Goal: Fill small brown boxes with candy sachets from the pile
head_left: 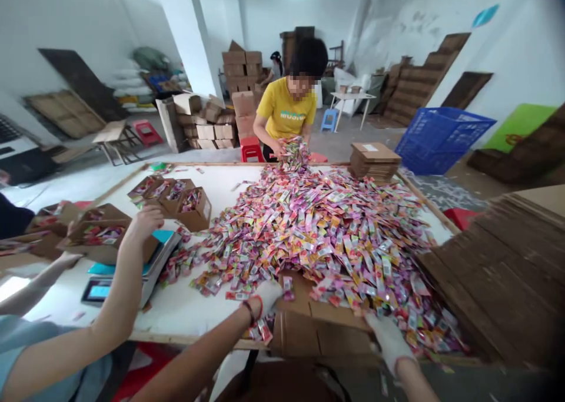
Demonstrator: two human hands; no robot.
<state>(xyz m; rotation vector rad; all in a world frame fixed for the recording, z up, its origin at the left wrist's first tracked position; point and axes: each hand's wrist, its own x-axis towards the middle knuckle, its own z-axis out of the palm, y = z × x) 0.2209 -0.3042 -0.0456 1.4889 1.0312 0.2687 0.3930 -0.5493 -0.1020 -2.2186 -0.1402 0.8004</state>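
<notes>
My left hand, in a pale glove with a bracelet at the wrist, grips the left edge of a cardboard box at the table's front edge. My right hand, gloved too, is at the box's right side; its fingers are blurred and partly hidden by the flap. The box is tilted open toward the pile, and a few small packets lie on its inner cardboard. Beyond it a large heap of colourful packets covers the middle and right of the table.
At left, a co-worker's arms reach over a scale and a filled box. More filled boxes stand behind. Opposite, a person in yellow handles packets. Flattened cardboard is stacked at right, another stack at the far edge.
</notes>
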